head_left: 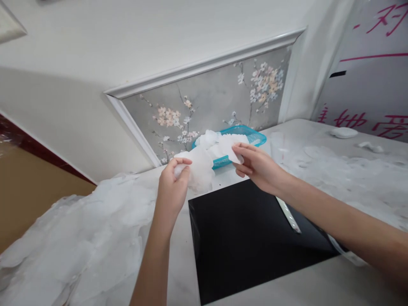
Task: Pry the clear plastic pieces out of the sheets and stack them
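My left hand [174, 180] pinches a thin, translucent white sheet [201, 170] between thumb and fingers, and the sheet hangs to the right of the hand. In my right hand [255, 163] is a small white piece [232, 148], gripped at its right edge. Both hands are raised in front of a blue plastic basket [245, 131] heaped with similar white pieces [208, 138]. Part of the basket's front is hidden behind the held pieces. Below the hands lies a flat black board [248, 242]. What the white material is I cannot make out.
Piles of thin white sheets cover the table's left side [105, 229] and right side [344, 178]. A pale narrow strip-like tool [288, 216] lies on the black board, under my right forearm. Behind stands a wall with a framed floral panel [210, 102]; a whiteboard [372, 85] with red writing is at right.
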Demonstrator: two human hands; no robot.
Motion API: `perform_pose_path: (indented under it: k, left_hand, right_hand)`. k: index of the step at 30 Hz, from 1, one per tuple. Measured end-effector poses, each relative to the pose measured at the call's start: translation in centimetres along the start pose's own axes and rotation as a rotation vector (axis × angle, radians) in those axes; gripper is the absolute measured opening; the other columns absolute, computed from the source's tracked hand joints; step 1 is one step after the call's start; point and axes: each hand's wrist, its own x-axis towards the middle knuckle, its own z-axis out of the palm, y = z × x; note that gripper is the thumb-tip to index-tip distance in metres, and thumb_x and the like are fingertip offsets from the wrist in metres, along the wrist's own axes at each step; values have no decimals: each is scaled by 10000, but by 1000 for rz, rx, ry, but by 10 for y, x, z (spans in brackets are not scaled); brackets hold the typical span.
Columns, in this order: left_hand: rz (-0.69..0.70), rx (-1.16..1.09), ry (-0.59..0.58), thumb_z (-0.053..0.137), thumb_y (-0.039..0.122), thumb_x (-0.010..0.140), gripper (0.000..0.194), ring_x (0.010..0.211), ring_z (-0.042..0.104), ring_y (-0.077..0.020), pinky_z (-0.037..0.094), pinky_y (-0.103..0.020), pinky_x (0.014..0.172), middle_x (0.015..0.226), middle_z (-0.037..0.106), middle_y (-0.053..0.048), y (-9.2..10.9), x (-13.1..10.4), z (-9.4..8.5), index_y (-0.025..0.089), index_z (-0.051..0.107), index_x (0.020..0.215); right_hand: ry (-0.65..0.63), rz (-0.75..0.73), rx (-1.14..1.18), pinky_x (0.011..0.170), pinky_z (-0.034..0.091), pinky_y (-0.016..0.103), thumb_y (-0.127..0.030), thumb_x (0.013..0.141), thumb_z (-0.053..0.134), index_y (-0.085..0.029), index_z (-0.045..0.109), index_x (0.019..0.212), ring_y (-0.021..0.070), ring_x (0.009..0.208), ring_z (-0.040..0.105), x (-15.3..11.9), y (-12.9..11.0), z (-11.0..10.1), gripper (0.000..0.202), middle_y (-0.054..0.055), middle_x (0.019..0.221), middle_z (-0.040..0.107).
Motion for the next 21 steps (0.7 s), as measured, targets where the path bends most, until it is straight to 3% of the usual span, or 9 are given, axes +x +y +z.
perform_pose_path:
  k: [4, 11, 17, 21]
  left_hand:
    - [2, -8, -49, 506, 264, 763, 141, 509, 429, -97, 340, -214, 504, 695, 526, 29, -1, -1, 9, 208, 578, 871]
    - [29, -77, -110, 491, 236, 772, 124, 669, 535, -126, 406, -215, 585, 810, 584, -3, -1, -5, 27, 183, 560, 860]
    - [-30, -192, -129, 507, 269, 783, 118, 630, 516, -113, 418, -208, 577, 739, 557, 16, 4, -8, 25, 190, 551, 859]
    - [5, -281, -133, 492, 386, 825, 216, 692, 514, -118, 443, -206, 616, 766, 545, 4, 8, -11, 23, 183, 559, 805]
  right_hand:
    - [-71, 83, 61, 428, 311, 186, -337, 763, 626, -181, 401, 641, 13, 386, 213, -9, -7, 11, 300, -98, 551, 320]
    - [3, -14, -236, 391, 326, 166, -404, 685, 688, -196, 475, 795, 49, 449, 385, -12, 2, 18, 317, -76, 571, 478]
    - [67, -29, -336, 376, 295, 161, -418, 689, 684, -199, 455, 785, 49, 411, 382, -14, 2, 17, 330, -82, 499, 484]
    - [81, -45, -340, 388, 290, 163, -380, 698, 680, -205, 448, 780, 52, 411, 396, -18, -2, 20, 302, -70, 504, 525]
